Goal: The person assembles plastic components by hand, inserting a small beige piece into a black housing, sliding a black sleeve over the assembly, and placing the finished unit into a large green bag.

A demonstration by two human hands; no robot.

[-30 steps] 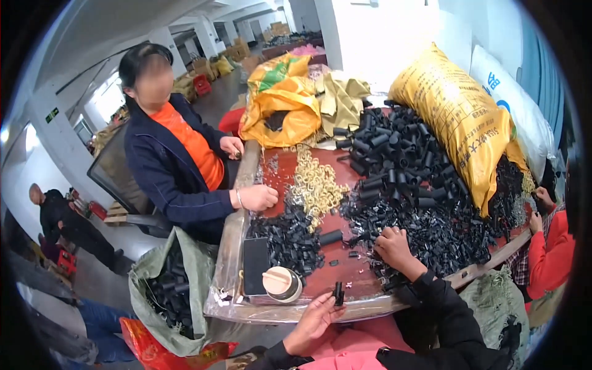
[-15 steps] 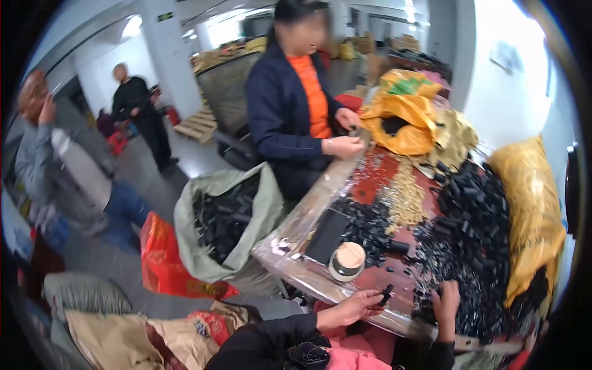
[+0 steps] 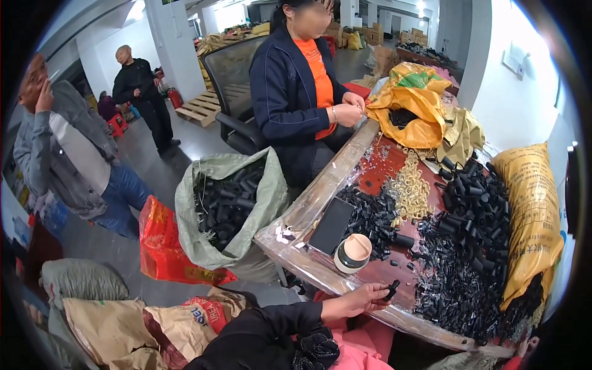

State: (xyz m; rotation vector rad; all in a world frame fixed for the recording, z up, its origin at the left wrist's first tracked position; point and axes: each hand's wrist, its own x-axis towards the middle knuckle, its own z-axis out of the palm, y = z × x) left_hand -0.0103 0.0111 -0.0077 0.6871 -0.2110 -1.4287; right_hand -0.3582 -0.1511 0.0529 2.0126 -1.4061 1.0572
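Observation:
My left hand (image 3: pixel 359 300) reaches over the table's near edge, with its thumb and fingertips closed on a small black plastic part (image 3: pixel 392 290). Just beyond it stands a round jar (image 3: pixel 352 253) with a pinkish lid resting on top. A dark flat phone-like slab (image 3: pixel 332 225) lies behind the jar. To the right spreads a large heap of small black pieces (image 3: pixel 456 290), with bigger black cylindrical caps (image 3: pixel 473 206) piled farther back. My right hand is out of view.
Pale gold rings (image 3: pixel 410 188) lie mid-table beside more black pieces. A co-worker (image 3: pixel 302 92) handles something small at the far left edge. Yellow sacks (image 3: pixel 530 203) line the right side. An open pale-green sack (image 3: pixel 280 191) of black parts stands left of the table; two people stand beyond.
My right hand, over the black pieces before, has left the view. My left hand still holds the black part, slightly farther right. The co-worker's hands have come together.

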